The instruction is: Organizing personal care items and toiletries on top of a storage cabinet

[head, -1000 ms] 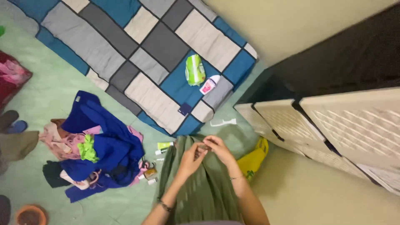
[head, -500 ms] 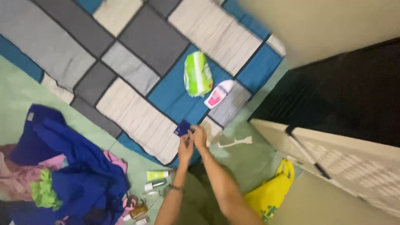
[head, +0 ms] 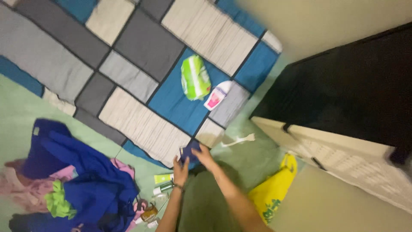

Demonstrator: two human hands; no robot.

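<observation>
**A:** Figure: head view, looking down. Where do the hands stand, and what do they hold?

**B:** The left hand [head: 180, 171] and the right hand [head: 205, 157] meet at about 6 o'clock of the frame, both on a small dark blue object [head: 189, 151] at the near edge of the patchwork quilt [head: 141, 81]. The fingers of each hand are curled narrow about it; the object reads as gripped from both sides, just above an olive green cloth [head: 206, 202] beneath the forearms.

**A:** How far along does the handling appear?

**B:** By judgement, at an early or middle stage: the object is in hand and not set down. The blue clothing heap [head: 81, 180] at 8 o'clock, the small tubes and bottles [head: 162, 184] beside the left wrist, and the green packet [head: 195, 77] and pink-and-white bottle [head: 216, 95] at 12 o'clock lie loose and untouched.

**A:** What cannot be made out?

**B:** The object's kind: it is blurred and partly covered by the fingers. The yellow bag [head: 274, 193] at 5 o'clock is half hidden by the right forearm; the clothing heap is cut off at the lower edge. The dark cabinet [head: 343, 90] at 3 o'clock shows no detail.
</observation>
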